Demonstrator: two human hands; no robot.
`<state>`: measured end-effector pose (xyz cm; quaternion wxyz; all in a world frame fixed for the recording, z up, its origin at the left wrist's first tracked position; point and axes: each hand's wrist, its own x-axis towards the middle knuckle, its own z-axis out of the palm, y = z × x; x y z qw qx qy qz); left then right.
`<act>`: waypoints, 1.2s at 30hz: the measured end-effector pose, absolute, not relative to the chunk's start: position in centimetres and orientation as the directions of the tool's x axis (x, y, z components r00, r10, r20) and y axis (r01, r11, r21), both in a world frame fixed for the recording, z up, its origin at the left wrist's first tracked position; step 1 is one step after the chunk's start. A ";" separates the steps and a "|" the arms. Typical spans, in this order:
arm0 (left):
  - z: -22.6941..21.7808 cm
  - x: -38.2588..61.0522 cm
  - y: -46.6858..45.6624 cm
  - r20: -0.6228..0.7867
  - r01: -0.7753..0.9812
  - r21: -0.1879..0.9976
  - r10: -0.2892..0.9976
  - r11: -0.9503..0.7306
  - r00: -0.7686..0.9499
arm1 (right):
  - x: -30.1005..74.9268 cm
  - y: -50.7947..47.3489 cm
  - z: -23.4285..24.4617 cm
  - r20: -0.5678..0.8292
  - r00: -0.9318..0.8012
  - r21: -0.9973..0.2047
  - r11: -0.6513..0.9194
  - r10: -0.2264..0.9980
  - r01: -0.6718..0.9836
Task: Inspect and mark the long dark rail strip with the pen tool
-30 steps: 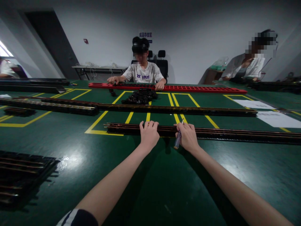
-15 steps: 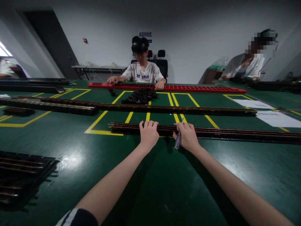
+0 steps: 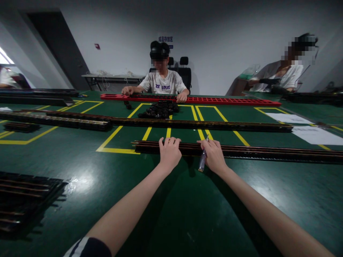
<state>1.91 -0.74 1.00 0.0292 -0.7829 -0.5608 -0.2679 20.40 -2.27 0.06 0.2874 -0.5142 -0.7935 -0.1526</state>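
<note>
A long black rail (image 3: 268, 151) with copper-coloured strips along it lies across the green table in front of me. My left hand (image 3: 170, 153) is closed over it near its left end, fingers curled across the far edge. To the right, my right hand (image 3: 213, 153) grips a small screwdriver (image 3: 203, 160) with a clear handle; its thin tip points away from me. Fingers of the same hand also rest against the rail. What the fingertips touch on the rail's far side is hidden.
Behind lies another long dark rail (image 3: 200, 124), then a heap of black parts (image 3: 159, 110). A person (image 3: 163, 80) across the table works at a red slotted frame (image 3: 227, 101). Dark strips (image 3: 24, 200) lie front left; paper sheets (image 3: 316, 135) lie right.
The black rail under my hands has slid a little to the right. Both my hands stay nearly in place. At the far right, the other person's arms have shifted.
</note>
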 end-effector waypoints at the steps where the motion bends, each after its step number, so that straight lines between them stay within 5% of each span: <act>1: 1.0 1.9 -0.7 0.451 0.894 0.255 0.863 -0.369 0.227 | 20.5 -2.3 0.0 0.615 -0.308 -0.060 0.432 0.726 0.900; 13: 0.9 1.9 -0.7 0.470 0.892 0.250 0.852 -0.378 0.229 | 19.9 -2.0 -0.3 0.595 -0.264 -0.009 0.334 0.759 0.943; 36: 1.0 1.8 -0.8 0.451 0.895 0.245 0.861 -0.372 0.234 | 20.1 -2.1 -0.1 0.576 -0.315 -0.022 0.400 0.754 0.916</act>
